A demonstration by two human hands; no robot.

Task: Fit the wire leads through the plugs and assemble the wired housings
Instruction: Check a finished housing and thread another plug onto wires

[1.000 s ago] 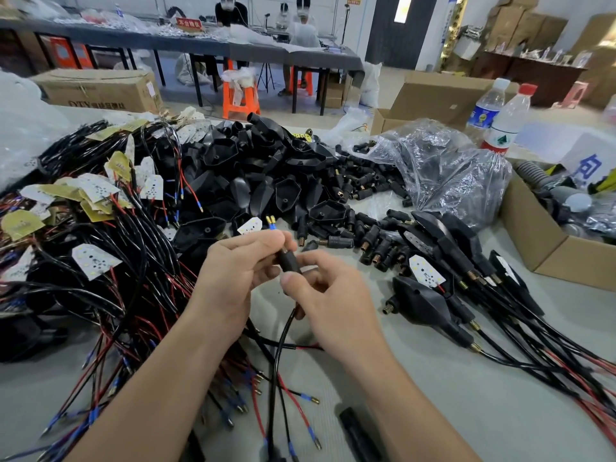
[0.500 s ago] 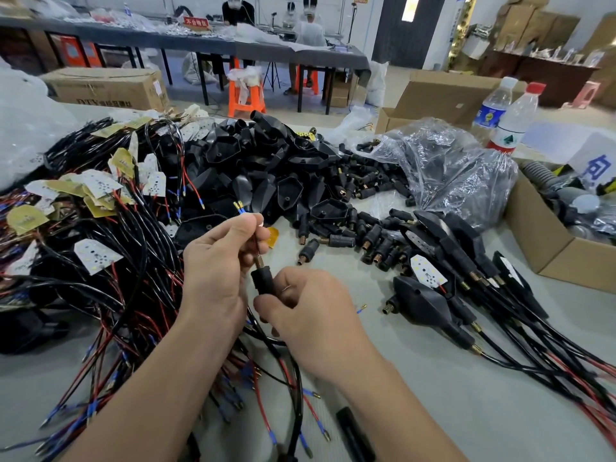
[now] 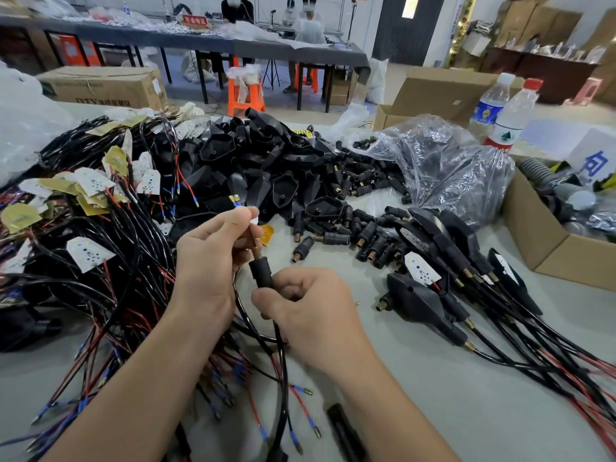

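Note:
My right hand (image 3: 310,311) grips the lower end of a black plug (image 3: 261,273) with a brass threaded tip, held upright over the table. A black cable (image 3: 281,371) runs down out of the plug. My left hand (image 3: 210,261) pinches the wire leads (image 3: 235,201) that come out of the plug's top; their blue and yellow ends stick up above my fingertips. A heap of black housings (image 3: 266,168) lies behind my hands. Loose black plugs (image 3: 333,238) are scattered to the right of my hands.
A tangle of black, red and blue wires with white LED boards (image 3: 88,253) fills the left. Assembled wired housings (image 3: 423,301) lie at right. A clear plastic bag (image 3: 443,171), two water bottles (image 3: 510,118) and a cardboard box (image 3: 546,248) stand at the right.
The leads have come further out of the plug's top: my left hand drew them up and left while my right hand slid the plug down the cable.

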